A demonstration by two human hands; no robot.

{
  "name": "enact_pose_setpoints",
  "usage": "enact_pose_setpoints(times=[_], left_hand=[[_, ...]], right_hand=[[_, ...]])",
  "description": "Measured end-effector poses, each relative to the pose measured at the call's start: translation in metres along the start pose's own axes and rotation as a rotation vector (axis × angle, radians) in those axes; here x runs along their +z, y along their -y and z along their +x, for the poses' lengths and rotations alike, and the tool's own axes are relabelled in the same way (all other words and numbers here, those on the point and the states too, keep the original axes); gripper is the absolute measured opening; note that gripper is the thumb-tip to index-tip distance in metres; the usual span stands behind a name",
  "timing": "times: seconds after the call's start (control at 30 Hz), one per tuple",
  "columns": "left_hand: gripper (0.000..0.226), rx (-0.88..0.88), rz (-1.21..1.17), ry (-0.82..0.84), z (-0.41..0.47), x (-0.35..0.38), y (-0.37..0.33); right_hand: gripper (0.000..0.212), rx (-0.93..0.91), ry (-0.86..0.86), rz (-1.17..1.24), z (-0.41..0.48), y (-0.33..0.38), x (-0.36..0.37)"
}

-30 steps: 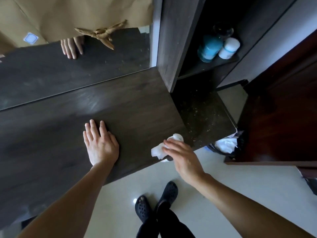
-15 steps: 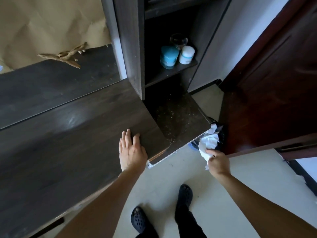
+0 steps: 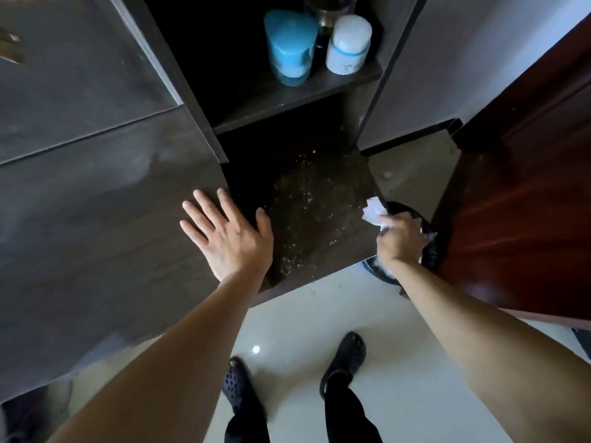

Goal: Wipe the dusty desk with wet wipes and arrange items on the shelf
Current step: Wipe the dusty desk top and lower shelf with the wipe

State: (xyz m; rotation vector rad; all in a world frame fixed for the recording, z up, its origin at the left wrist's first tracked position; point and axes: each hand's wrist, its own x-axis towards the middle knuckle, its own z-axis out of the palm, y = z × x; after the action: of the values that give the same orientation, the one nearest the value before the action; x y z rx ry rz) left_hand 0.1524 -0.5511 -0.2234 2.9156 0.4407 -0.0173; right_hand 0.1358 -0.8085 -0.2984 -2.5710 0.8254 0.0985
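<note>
Right hand [image 3: 399, 239], fingers clenched on a crumpled wipe [image 3: 374, 212], hangs over the bin [image 3: 428, 251] just right of the dusty surface [image 3: 307, 212]. Left hand [image 3: 228, 235] lies flat, fingers released, nearer the unwiped patch.

Black waste bin [image 3: 430, 251] beside red-brown door [image 3: 524, 193], pale tiled floor [image 3: 297, 318], black clogs [image 3: 343, 359]

Head view, steeply downward over desk [image 3: 96, 219]
</note>
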Motion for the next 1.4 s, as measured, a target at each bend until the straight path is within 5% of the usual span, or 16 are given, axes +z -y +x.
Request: enact_pose_setpoints(times=[0.23, 0.47, 0.7, 0.9, 1.13, 1.27, 1.4], left_hand=[[0.072, -0.040, 0.050, -0.002, 0.010, -0.001, -0.010], [0.069, -0.065, 0.077, -0.019, 0.012, 0.000, -0.014], [0.067, -0.071, 0.049, -0.032, 0.010, -0.002, -0.016], [0.068, -0.073, 0.054, -0.039, 0.012, 0.001, -0.014], [0.069, -0.065, 0.037, -0.036, 0.012, -0.001, -0.014], [0.068, -0.060, 0.042, -0.034, 0.012, 0.000, -0.013], [0.067, -0.053, 0.048, -0.029, 0.013, -0.001, -0.012]], right_hand=[[0.042, -0.683, 0.218, 0.037, -0.035, -0.039, 0.030], [0.051, -0.522, 0.054, 0.043, 0.069, -0.011, 0.019], [0.059, -0.938, 0.369, 0.003, -0.001, -0.050, 0.021], [0.056, -0.654, 0.124, -0.063, 0.089, 0.007, 0.029], [0.049, -1.030, 0.456, 0.051, -0.017, -0.023, 0.030], [0.020, -0.703, 0.284, 0.037, 0.081, 0.002, 0.033], [0.039, -0.534, 0.188, 0.047, 0.075, 0.032, 0.039]])
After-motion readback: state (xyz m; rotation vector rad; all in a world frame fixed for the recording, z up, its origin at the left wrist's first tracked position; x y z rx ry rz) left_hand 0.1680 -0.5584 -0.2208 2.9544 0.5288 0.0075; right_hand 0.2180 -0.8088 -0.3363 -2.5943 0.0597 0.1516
